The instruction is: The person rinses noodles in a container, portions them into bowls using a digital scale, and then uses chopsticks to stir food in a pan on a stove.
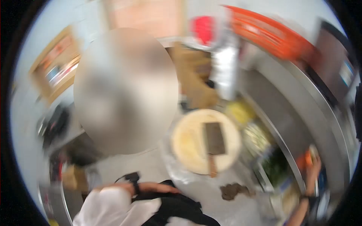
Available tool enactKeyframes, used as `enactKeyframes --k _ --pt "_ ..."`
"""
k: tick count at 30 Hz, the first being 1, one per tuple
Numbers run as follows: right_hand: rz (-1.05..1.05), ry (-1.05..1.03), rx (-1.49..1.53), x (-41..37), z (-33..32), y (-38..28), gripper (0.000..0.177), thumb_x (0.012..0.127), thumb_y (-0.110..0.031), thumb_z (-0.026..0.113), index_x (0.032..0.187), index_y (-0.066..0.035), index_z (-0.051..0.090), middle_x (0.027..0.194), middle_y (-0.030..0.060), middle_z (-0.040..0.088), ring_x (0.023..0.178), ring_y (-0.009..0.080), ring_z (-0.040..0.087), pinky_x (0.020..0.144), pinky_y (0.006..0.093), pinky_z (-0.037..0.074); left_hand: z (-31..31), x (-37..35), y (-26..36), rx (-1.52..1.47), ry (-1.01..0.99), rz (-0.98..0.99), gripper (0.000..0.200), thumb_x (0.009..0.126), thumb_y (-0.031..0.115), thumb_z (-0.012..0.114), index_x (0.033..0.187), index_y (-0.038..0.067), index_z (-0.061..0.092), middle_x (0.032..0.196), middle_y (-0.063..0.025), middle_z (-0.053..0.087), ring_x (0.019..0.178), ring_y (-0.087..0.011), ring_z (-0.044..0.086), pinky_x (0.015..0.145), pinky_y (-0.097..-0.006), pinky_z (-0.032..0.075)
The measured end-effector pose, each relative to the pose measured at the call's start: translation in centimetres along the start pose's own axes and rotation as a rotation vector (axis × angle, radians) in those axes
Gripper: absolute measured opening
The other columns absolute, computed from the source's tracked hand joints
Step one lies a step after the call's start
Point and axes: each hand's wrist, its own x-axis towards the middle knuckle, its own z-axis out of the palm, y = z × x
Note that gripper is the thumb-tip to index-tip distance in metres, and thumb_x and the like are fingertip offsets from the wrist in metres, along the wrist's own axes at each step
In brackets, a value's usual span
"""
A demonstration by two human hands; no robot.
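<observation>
My left hand (162, 187) lies flat against black cloth (188, 209) at my waist, fingers stretched out, holding nothing that I can see. Far to the right, my right hand (313, 165) reaches over the steel counter's shelf with its fingers closed around a small orange and pale thing (310, 156), too blurred to name. Between the hands stands a round wooden chopping board (184, 145). A cleaver (215, 139) lies flat on it, its handle toward me. A brown crumpled rag (233, 191) is on the white table near the board.
Food containers line the right side, with yellow food (241, 111), pale pieces (257, 137) and dark greens (277, 165). An orange crate (264, 30) is at the upper right beyond a steel shelf (279, 101). A large blurred oval covers the left middle. A cardboard box (74, 177) sits lower left.
</observation>
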Motion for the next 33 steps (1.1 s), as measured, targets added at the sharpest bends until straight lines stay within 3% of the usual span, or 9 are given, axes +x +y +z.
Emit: enactKeyframes --k 1,4,7,9,11,14,15,18,33 --pt "-0.351 0.117 -0.007 2.5 8.0 12.1 0.038 0.076 -0.01 0.051 0.113 -0.002 0.046 0.118 0.0169 0.042 0.109 0.0326 0.041 0.093 0.0368 0.034 0.2 0.3 0.5 -0.024 -0.069 0.031 0.038 0.088 0.024 0.034 0.115 0.001 0.045 0.115 -0.0065 0.049 0.104 -0.0163 0.044 0.094 -0.0292 0.029" --pt "0.191 0.277 1.147 -2.1 -2.8 -5.6 0.024 0.08 -0.008 0.051 0.104 -0.007 0.049 0.09 0.0075 0.054 0.064 0.0217 0.052 0.067 0.0302 0.042 -2.1 3.7 -1.7 0.554 -0.354 0.325 0.034 0.083 0.02 0.041 0.101 -0.007 0.05 0.099 -0.0218 0.053 0.094 -0.0307 0.049 0.081 -0.0382 0.037" --pt "-0.389 0.657 -0.041 -4.7 1.5 3.7 0.034 0.08 -0.013 0.053 0.113 -0.013 0.047 0.095 0.0075 0.055 0.075 0.0265 0.055 0.072 0.0351 0.044 -0.9 5.0 2.3 0.66 -0.1 -0.013 0.033 0.081 0.024 0.045 0.1 -0.002 0.051 0.099 -0.0211 0.053 0.092 -0.0322 0.05 0.079 -0.0404 0.039" --pt "0.635 0.254 1.069 -10.4 1.8 1.7 0.044 0.084 -0.03 0.038 0.121 -0.005 0.039 0.119 0.0121 0.043 0.112 0.025 0.04 0.093 0.0342 0.031 -0.1 6.9 3.5 0.788 -0.06 0.105 0.039 0.08 0.027 0.048 0.109 0.002 0.048 0.108 -0.0189 0.05 0.102 -0.0316 0.047 0.089 -0.0394 0.035" --pt "0.187 0.077 0.411 -18.5 -2.0 -7.2 0.029 0.081 -0.011 0.043 0.109 -0.008 0.049 0.114 0.0069 0.046 0.101 0.0199 0.046 0.084 0.0287 0.036 1.9 11.0 1.7 0.644 0.105 0.259 0.04 0.07 0.016 0.054 0.108 0.003 0.05 0.109 -0.02 0.049 0.102 -0.0336 0.045 0.089 -0.0367 0.036" --pt "0.551 0.196 1.201 -32.2 0.9 -14.6 0.023 0.076 0.003 0.041 0.095 -0.005 0.051 0.092 0.0045 0.049 0.078 0.0138 0.047 0.071 0.025 0.039 5.5 13.1 4.3 0.628 -0.133 0.369 0.038 0.071 0.014 0.055 0.107 0.005 0.05 0.11 -0.0182 0.048 0.105 -0.0305 0.043 0.091 -0.0352 0.034" --pt "0.521 -0.018 0.61 -35.4 0.8 -17.2 0.023 0.075 0.006 0.042 0.093 -0.004 0.052 0.085 0.0053 0.051 0.071 0.0132 0.047 0.065 0.0245 0.039 6.9 15.4 4.5 0.593 -0.149 0.39 0.038 0.072 0.012 0.056 0.109 0.006 0.049 0.113 -0.0174 0.045 0.106 -0.0305 0.042 0.092 -0.0369 0.032" --pt "0.794 -0.232 0.75 -47.5 2.5 -23.5 0.026 0.07 0.014 0.042 0.087 -0.001 0.054 0.078 0.0077 0.054 0.064 0.0152 0.054 0.057 0.0251 0.042 9.9 18.8 7.0 0.793 0.005 0.649 0.041 0.068 0.009 0.059 0.108 0.008 0.049 0.111 -0.0183 0.045 0.106 -0.0322 0.041 0.092 -0.0395 0.032" --pt "1.75 -0.365 0.935 -93.2 2.5 -44.4 0.029 0.071 -0.018 0.061 0.094 0.0 0.058 0.081 0.0074 0.062 0.071 0.0171 0.057 0.069 0.0288 0.047 0.0 30.3 7.9 0.756 0.74 0.481 0.017 0.071 0.005 0.058 0.087 0.0 0.055 0.081 -0.0124 0.058 0.077 -0.0224 0.055 0.071 -0.0338 0.043"
